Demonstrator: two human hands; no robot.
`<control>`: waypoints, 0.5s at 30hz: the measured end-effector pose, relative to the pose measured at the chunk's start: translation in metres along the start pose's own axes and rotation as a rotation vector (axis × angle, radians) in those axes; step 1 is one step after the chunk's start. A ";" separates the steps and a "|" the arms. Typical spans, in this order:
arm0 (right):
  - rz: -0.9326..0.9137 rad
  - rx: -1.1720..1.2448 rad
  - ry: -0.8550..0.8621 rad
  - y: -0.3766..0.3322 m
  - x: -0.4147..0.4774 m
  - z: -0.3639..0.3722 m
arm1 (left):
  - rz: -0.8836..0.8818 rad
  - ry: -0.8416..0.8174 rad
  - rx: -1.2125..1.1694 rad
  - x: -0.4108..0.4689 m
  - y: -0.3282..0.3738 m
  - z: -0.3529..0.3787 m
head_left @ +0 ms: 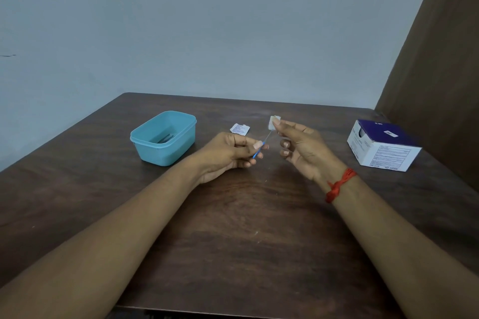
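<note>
My left hand (230, 154) pinches a thin tool with a blue handle (256, 153) between thumb and fingers above the dark wooden table (233, 228). The tool's fine metal tip (268, 135) points up and right toward a small white pad (273, 122). My right hand (300, 147) pinches that pad between thumb and forefinger, its other fingers loosely curled. A red thread is tied round my right wrist (339, 185). The two hands are close together, just past the table's middle.
A light blue plastic tub (163, 137) stands at the left with something dark lying inside. A torn white printed wrapper (239, 129) lies flat behind my left hand. A white and purple carton (382, 146) sits at the right, near a brown curtain (440, 59).
</note>
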State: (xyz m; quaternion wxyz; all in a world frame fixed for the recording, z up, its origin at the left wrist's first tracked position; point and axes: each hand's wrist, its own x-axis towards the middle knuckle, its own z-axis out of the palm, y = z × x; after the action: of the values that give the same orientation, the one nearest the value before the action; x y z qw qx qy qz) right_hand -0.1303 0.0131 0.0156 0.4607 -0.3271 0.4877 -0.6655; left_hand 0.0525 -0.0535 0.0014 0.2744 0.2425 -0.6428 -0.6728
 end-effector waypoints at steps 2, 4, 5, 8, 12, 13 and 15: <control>-0.004 -0.009 0.001 0.000 0.000 0.000 | 0.020 0.048 0.010 0.000 -0.002 0.001; -0.008 -0.021 0.016 0.000 0.001 -0.001 | 0.029 0.091 0.036 0.001 -0.003 0.003; -0.011 -0.026 0.026 0.000 0.002 -0.001 | 0.031 0.107 0.043 0.001 -0.004 0.004; -0.023 -0.041 0.050 0.001 0.003 -0.002 | 0.021 0.117 0.032 0.002 -0.002 0.003; -0.030 -0.068 0.074 0.000 0.003 -0.002 | -0.002 0.040 0.028 0.000 -0.001 0.000; -0.033 -0.074 0.076 0.000 0.004 -0.002 | -0.007 0.025 0.028 0.000 -0.001 0.000; -0.037 -0.079 0.066 0.001 0.003 -0.002 | -0.008 0.023 0.023 0.000 -0.001 -0.001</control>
State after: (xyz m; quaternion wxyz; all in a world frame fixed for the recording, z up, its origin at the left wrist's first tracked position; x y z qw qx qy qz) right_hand -0.1332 0.0106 0.0142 0.4187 -0.3321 0.5224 -0.6645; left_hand 0.0525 -0.0541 0.0001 0.2761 0.2560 -0.6462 -0.6638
